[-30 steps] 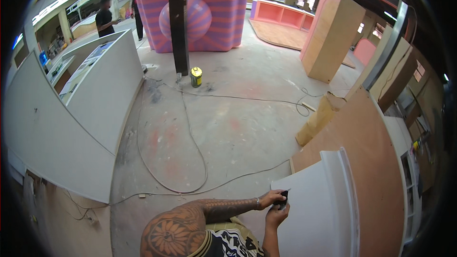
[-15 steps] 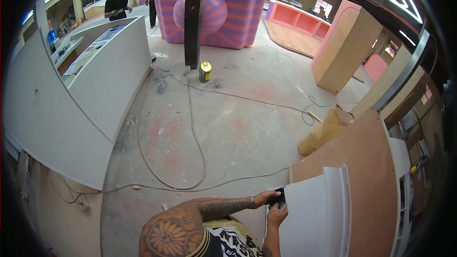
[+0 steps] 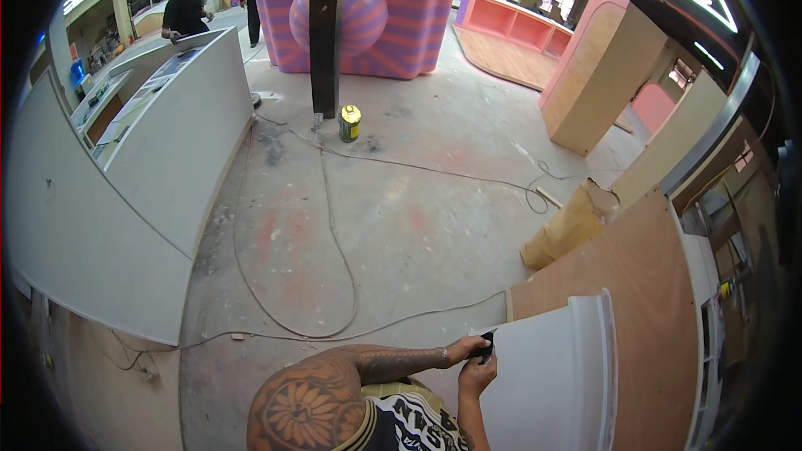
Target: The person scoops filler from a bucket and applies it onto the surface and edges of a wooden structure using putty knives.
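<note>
Both my hands are together at the lower middle, beside the edge of a white panel [image 3: 526, 376]. A small black object [image 3: 482, 352] with a thin pale edge sits between them; its exact kind is too small to make out. My left hand [image 3: 464, 349], at the end of a tattooed arm with a bracelet on the wrist, closes on it from the left. From below, my right hand [image 3: 478, 374] grips it too, its fingers partly hidden. The panel has a raised, stepped white strip along its right side and lies beside a brown wooden board [image 3: 647, 326].
A grey cable [image 3: 351, 284] loops over the stained concrete floor. A yellow-topped can [image 3: 349, 124] stands by a dark post [image 3: 326, 42]. A brown paper sack [image 3: 572, 225] leans near the board. A white curved counter [image 3: 180, 142] stands left, with another person [image 3: 185, 12] behind it.
My hands and the black object have shifted slightly left, and the object has turned a little. The person behind the counter now reaches toward its top. The whole view has shifted slightly.
</note>
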`<state>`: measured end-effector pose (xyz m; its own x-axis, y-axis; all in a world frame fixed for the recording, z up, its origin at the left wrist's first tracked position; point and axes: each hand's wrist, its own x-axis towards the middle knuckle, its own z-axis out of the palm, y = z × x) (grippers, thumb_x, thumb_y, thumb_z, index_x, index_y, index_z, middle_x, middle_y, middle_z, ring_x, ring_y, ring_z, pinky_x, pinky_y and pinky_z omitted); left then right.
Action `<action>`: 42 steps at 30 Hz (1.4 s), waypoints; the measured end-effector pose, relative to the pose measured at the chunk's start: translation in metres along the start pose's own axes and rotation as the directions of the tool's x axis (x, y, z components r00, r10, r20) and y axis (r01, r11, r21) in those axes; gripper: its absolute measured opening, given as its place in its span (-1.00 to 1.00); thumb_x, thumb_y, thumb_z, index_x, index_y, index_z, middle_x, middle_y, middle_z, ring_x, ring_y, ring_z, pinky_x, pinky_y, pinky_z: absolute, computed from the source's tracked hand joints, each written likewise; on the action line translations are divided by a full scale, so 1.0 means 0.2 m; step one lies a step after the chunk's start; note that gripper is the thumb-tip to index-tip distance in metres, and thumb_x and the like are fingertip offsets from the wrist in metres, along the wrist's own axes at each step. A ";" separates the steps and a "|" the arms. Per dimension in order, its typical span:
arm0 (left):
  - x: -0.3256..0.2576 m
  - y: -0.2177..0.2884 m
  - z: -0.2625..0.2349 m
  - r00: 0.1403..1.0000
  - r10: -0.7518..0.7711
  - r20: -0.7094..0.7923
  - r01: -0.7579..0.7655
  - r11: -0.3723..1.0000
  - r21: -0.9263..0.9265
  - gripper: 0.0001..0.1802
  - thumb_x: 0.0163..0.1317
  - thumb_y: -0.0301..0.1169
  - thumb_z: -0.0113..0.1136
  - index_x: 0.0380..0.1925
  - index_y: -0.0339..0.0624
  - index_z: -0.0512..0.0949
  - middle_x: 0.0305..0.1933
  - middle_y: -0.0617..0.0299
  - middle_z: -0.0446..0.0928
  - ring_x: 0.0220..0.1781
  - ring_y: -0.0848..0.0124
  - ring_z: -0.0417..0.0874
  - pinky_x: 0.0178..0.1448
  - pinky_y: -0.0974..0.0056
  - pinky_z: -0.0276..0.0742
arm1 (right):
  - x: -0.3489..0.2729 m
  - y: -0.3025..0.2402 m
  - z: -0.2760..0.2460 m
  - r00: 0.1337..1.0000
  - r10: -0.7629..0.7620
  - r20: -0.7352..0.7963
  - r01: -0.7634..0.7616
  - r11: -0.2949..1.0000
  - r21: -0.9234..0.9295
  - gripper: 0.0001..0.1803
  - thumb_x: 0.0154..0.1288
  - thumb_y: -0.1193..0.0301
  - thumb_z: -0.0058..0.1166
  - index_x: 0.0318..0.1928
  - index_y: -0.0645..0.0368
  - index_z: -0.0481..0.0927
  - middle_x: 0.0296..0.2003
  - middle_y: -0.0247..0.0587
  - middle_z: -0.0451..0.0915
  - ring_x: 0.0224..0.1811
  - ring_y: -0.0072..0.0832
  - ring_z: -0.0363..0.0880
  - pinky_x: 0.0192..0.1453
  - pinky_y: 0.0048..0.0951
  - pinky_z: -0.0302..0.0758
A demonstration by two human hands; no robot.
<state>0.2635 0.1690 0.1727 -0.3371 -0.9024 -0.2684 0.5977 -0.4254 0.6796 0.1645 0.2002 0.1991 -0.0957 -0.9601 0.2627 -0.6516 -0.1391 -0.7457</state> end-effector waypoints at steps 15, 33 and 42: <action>0.13 -0.01 -0.10 0.976 0.217 -0.013 -0.212 0.963 0.165 -0.55 0.20 -0.22 0.08 0.00 -0.28 0.45 -0.31 0.33 0.45 -0.21 0.53 0.40 -0.01 0.41 0.34 | 0.09 0.01 -0.13 0.994 0.107 0.038 -0.112 0.978 0.177 -0.69 0.08 0.63 0.05 -0.12 0.52 0.50 -0.22 0.09 0.62 -0.15 -0.16 0.64 0.00 -0.28 0.51; 0.06 -0.03 -0.08 1.000 0.006 0.029 -0.015 0.939 0.343 -0.75 0.04 -0.30 -0.02 -0.33 -0.22 0.44 -0.45 0.32 0.36 -0.41 0.53 0.33 -0.32 0.39 0.29 | 0.04 -0.06 -0.09 0.995 0.101 -0.005 -0.101 0.995 -0.010 -0.67 0.03 0.63 -0.01 -0.12 0.44 0.54 -0.29 0.21 0.61 -0.22 0.08 0.60 -0.07 -0.14 0.49; 0.03 0.05 0.03 0.973 0.162 0.164 -0.172 0.984 0.048 -0.40 0.05 -0.39 -0.05 0.19 -0.17 0.34 -0.38 0.44 0.30 -0.41 0.61 0.22 -0.31 0.48 0.22 | 0.10 0.05 -0.07 0.990 0.142 -0.024 -0.138 0.984 0.111 -0.76 0.08 0.59 0.02 -0.21 0.47 0.53 -0.31 0.23 0.60 -0.26 0.07 0.61 -0.10 -0.18 0.50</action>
<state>0.2620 0.1598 0.1817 -0.3505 -0.9357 -0.0394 0.6108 -0.2602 0.7478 0.1461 0.1835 0.2061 -0.2051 -0.9641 0.1689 -0.5441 -0.0311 -0.8384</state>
